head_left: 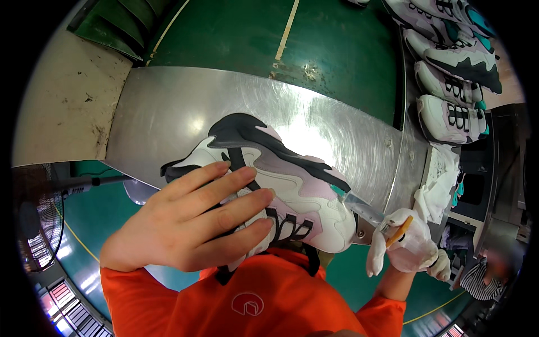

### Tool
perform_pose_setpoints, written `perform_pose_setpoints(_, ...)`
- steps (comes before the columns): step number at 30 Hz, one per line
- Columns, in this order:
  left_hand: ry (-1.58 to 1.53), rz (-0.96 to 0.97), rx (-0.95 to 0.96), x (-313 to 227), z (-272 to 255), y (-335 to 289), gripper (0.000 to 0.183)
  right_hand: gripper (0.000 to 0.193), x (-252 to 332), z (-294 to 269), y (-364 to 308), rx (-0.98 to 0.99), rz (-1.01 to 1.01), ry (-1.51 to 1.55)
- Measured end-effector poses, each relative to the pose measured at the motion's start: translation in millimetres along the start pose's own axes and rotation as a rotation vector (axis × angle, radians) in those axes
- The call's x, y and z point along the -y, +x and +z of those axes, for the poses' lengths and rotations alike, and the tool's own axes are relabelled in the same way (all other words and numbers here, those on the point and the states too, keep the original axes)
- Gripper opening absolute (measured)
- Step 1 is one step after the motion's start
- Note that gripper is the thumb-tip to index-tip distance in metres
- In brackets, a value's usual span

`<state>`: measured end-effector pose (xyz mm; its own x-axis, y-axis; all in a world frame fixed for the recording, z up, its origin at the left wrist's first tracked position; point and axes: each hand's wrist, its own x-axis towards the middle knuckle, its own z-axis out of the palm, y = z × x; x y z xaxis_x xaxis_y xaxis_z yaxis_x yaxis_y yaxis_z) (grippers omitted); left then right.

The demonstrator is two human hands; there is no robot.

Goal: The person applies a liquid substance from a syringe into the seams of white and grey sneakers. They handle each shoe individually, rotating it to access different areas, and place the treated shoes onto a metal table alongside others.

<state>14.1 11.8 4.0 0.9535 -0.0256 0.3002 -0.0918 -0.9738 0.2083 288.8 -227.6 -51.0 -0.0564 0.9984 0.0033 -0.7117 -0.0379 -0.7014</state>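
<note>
A white, pale lilac and black sneaker (286,174) lies tilted on the metal ledge, its sole facing away from me and its toe to the right. My bare left hand (196,219) holds it around the ankle and tongue, fingers draped over the side and laces; the thumb is hidden. In a white glove, my right hand (407,241) grips a slim tool with a pale, shiny blade (365,210) and a yellow-brown handle (399,232). The blade's tip meets the sole edge near the toe, beside a small teal patch. Its exact kind is unclear.
Beyond the metal ledge (168,106) runs a green belt surface (337,50). Several similar sneakers (452,118) stand at the far right, above a crumpled white cloth (435,188). A black fan (42,224) is at left. Another person in stripes (482,279) is at lower right.
</note>
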Motion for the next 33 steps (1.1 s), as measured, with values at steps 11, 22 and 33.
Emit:
perform_pose_setpoints(11,-0.007,-0.027,-0.001,-3.9,-2.1,1.1,0.023,0.069,15.4,2.8,0.4,-0.014,0.083,-0.043)
perform_pose_setpoints(22,0.065,-0.051,0.031,-9.9,-2.1,-0.2,0.024,0.063,30.4,-0.8,-3.1,0.045,0.196,-0.030)
perform_pose_setpoints(33,0.068,-0.057,0.053,-13.4,-3.3,-0.7,0.023,0.072,24.4,-3.1,-20.7,-0.006,0.149,0.011)
